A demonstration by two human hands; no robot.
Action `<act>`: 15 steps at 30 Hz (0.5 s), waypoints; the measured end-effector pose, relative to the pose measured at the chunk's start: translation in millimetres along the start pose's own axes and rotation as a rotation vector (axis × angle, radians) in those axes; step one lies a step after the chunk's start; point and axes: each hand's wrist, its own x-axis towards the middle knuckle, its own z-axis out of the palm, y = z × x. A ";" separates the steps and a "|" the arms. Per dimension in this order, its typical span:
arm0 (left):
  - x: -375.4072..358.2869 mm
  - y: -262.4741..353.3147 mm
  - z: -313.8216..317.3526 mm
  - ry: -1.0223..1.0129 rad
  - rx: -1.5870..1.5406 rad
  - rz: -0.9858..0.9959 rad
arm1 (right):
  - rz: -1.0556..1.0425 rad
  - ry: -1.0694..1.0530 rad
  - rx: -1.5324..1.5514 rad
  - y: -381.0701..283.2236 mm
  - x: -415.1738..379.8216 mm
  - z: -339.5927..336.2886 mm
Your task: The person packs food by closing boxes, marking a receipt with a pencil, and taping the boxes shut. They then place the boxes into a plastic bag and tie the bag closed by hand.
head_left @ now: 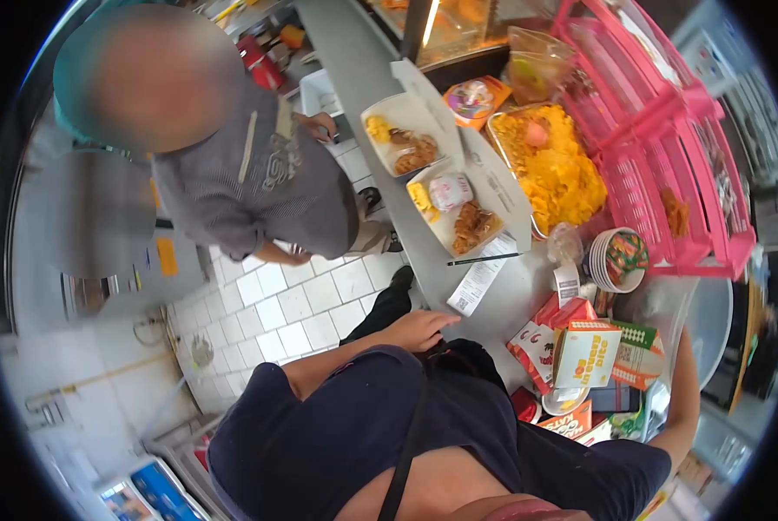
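The person's two hands are well apart. The left hand (421,330) is stretched out at the near edge of the grey counter (515,286), its fingers extended and their tips just beside the lower end of a printed receipt (483,285). The right forearm (682,395) reaches up past the printed cardboard boxes to the clear plastic tub (717,326), where the right hand cannot be made out, so whether it grips anything is unclear. The receipt lies flat on the counter, with a black pen (483,259) across its upper part. Just beyond the pen stands an open takeaway box (506,187) holding yellow food, a paper-wrapped bundle (450,192) and fried chicken (476,228) in a clear bag; next to it, a second open takeaway box (379,115) holds yellow food and more fried chicken. To their right is a tray heaped with yellow food (567,187), near a pink plastic rack (645,195). Stacked paper cups (602,260), the top one filled with small sachets (628,256), stand between the tray and the printed cardboard boxes (587,356). Across the counter, a co-worker in a grey shirt (276,165) stands over white floor tiles (298,295).
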 end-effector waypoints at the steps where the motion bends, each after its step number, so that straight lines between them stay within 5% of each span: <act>1: 0.1 -1.0 1.2 0.083 0.053 0.052 | -0.027 -0.014 -0.013 4.9 6.9 -1.6; 7: -1.4 3.7 -7.3 0.114 0.046 -0.070 | -0.204 0.045 -0.083 16.6 21.7 -25.2; 9: -2.8 -5.6 -5.3 0.138 0.169 0.012 | -0.144 0.082 -0.162 -72.2 -57.6 -73.2; 11: -0.6 -7.5 -9.9 0.083 0.174 0.046 | -0.294 0.408 -0.025 -69.2 -78.8 -67.3; 15: -1.8 -6.1 -28.6 -0.092 0.136 0.061 | 0.043 0.768 0.187 -100.1 -147.5 -90.3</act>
